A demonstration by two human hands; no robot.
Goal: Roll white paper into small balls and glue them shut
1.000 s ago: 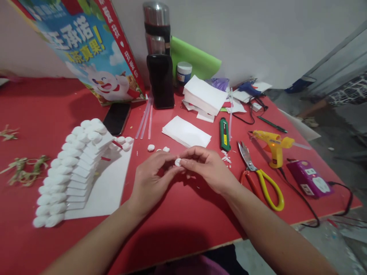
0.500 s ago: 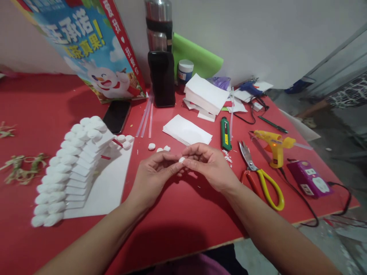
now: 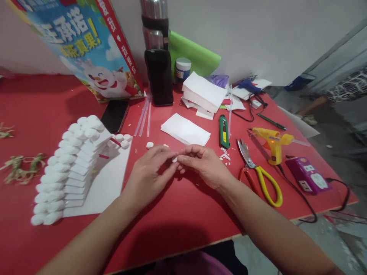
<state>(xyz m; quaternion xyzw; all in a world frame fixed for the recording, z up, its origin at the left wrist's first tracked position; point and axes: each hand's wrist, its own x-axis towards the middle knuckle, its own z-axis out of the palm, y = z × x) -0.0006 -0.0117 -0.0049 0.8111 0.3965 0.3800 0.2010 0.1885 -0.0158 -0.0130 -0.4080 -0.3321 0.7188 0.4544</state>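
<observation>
Between the fingertips of my left hand [image 3: 153,168] and my right hand [image 3: 202,164] is a small white lump [image 3: 174,159], pinched from both sides above the red table [image 3: 177,214]. Both hands are closed on it, and fingers partly cover it. Just behind my left hand lies a loose white lump [image 3: 150,145], with another mostly hidden by the fingers. To the left, a curved stair-like model [image 3: 77,172] of white card steps, edged with rows of white rounded lumps, stands on a white sheet [image 3: 110,194]. A stack of white cards [image 3: 185,129] lies beyond my hands.
On the right are a green utility knife [image 3: 224,131], shears [image 3: 258,173], a yellow glue gun [image 3: 273,143] and a purple power box [image 3: 308,175] with cords. Behind stand a phone [image 3: 158,78], a flask [image 3: 155,23] and a printed box [image 3: 94,49]. Glue sticks [image 3: 143,116] lie nearby.
My fingers have shifted around the white lump, which now shows less and sits slightly farther left. My left hand covers more of the loose lumps behind it. The view has moved slightly.
</observation>
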